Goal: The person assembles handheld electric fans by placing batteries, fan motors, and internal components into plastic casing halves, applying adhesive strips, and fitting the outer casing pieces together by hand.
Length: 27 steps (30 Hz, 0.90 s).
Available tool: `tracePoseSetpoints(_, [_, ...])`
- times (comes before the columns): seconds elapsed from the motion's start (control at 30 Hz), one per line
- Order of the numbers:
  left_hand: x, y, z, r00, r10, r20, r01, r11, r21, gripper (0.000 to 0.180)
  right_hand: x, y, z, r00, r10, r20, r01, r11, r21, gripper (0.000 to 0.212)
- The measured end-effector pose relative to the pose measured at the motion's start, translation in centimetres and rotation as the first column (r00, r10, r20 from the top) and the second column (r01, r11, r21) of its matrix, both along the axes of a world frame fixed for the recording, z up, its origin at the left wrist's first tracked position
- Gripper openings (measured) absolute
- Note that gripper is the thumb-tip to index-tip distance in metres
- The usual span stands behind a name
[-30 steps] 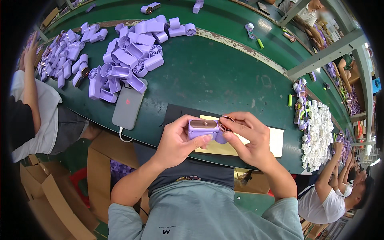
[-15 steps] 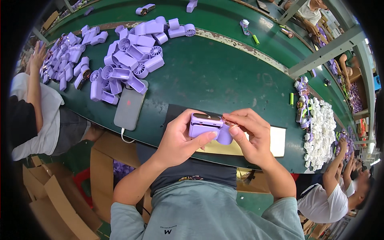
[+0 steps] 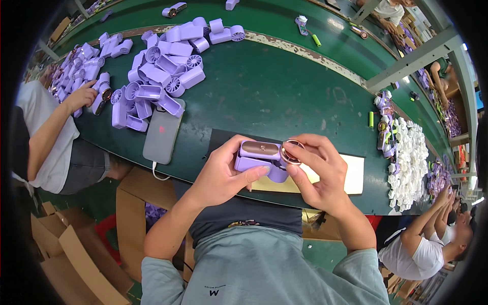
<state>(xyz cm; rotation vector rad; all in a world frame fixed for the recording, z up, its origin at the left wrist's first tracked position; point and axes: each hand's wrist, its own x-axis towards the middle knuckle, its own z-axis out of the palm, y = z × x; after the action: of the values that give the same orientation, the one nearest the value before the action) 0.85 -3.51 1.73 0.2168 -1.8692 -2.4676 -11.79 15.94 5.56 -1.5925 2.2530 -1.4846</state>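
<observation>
My left hand (image 3: 223,170) grips a small purple handheld-fan casing at its left side, thumb across the lower shell. The casing is in two halves: a front half (image 3: 260,148) with a bronze panel and a lower purple shell (image 3: 277,173), with a dark gap between them. At the right end, the fingers of my right hand (image 3: 325,175) pinch the round bronze-rimmed ring (image 3: 292,152) of the front half. Whatever lies inside the casing is hidden. Both hands are above a pale yellow sheet (image 3: 353,175) on a dark mat (image 3: 218,138).
A heap of purple fan shells (image 3: 157,71) lies at the far left, beside a grey phone (image 3: 162,134) with a white cable. White parts (image 3: 406,162) and a green battery cell (image 3: 371,119) are at right. A co-worker's hand (image 3: 81,96) touches another purple heap at left.
The front half has tipped so its bronze panel and ring show more fully. My right fingers have shifted onto the ring. The co-worker's hand at left has come down to the purple parts.
</observation>
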Motion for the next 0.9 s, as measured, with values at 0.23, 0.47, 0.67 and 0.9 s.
tracePoseSetpoints(0.23, [-0.8,1.8,-0.6,0.988,0.150,0.020,-0.151,0.968,0.200,0.029,-0.1,-0.2,-0.5,1.000,-0.001,0.028,0.000,0.999,0.033,0.032])
tracePoseSetpoints(0.47, [-1.6,2.5,-1.5,0.964,0.258,0.070,-0.267,0.933,0.239,0.022,0.9,-0.8,-0.8,0.997,-0.082,0.011,0.082,0.997,0.004,0.030])
tracePoseSetpoints(0.67, [-1.1,2.3,-0.6,0.982,0.189,0.023,-0.182,0.897,0.402,0.024,-0.1,-0.4,-0.4,0.996,-0.077,0.037,0.076,0.997,0.021,0.028])
tracePoseSetpoints(0.9, [-1.2,2.4,-1.1,0.989,0.124,-0.082,-0.112,0.984,0.140,0.039,-0.8,0.3,-0.7,0.998,-0.045,0.052,0.043,0.998,0.035,0.026])
